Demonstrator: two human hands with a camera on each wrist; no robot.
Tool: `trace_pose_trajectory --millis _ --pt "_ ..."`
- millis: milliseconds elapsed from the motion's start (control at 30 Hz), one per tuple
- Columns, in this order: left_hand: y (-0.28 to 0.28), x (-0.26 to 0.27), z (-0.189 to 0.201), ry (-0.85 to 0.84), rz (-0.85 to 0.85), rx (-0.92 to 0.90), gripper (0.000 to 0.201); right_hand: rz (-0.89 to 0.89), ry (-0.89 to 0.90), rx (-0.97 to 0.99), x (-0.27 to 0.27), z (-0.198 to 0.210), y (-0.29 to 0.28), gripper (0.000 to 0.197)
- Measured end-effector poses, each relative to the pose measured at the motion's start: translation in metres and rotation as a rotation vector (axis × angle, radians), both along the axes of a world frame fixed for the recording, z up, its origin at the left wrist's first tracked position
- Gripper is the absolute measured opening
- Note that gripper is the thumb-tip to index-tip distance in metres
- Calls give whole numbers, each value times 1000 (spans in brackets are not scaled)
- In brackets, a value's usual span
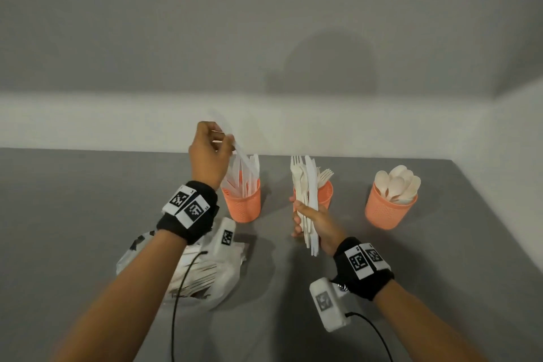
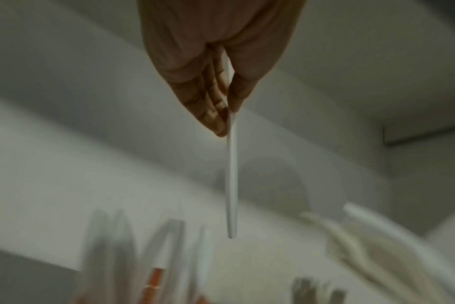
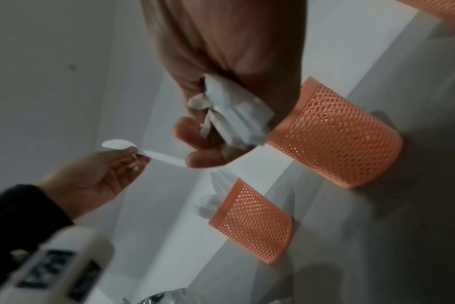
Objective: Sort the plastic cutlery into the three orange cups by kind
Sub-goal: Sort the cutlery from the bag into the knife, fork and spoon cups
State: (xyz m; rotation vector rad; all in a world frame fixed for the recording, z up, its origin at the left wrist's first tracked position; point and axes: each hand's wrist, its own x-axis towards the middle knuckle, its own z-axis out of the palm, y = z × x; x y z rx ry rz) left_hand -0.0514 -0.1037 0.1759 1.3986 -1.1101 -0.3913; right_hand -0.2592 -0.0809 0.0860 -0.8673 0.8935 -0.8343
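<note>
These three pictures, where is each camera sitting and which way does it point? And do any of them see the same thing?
Head: worn on the head, looking forward and down at the grey table, three orange cups, both forearms, both hands.
Left wrist: on the left wrist, looking along the left hand, which pinches a white knife above blurred cutlery.
Right wrist: on the right wrist, looking along the right hand, which grips a cutlery bundle; two cups in full.
Shared: all three show the knife.
</note>
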Motion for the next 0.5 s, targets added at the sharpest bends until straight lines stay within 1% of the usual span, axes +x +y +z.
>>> trace_pose_trajectory --millis 67,133,233,267,367,400,433,467,500 --pt "-7 8 -10 -134 47 16 9 67 -22 -5 1 3 -2 14" --pt "-12 8 -32 -245 52 99 11 124 -70 -6 2 7 -5 19" --pt "-17 3 -65 -356 59 277 15 198 -149 29 2 11 -6 36" --pt "-18 2 -74 -391 71 339 16 222 -169 31 1 13 -5 39" --pt "-18 -2 -88 -584 94 560 22 261 -181 16 0 15 -3 45" --pt "-17 -3 -88 -614 97 625 24 264 -185 13 0 15 -3 47" --pt "-16 -3 -86 -602 105 669 26 263 -192 13 0 15 -4 49" --pt "-14 -3 -82 -565 118 674 28 259 -196 15 0 14 -4 51" --pt "-11 -3 -78 -503 132 627 32 254 -194 9 0 14 -4 53"
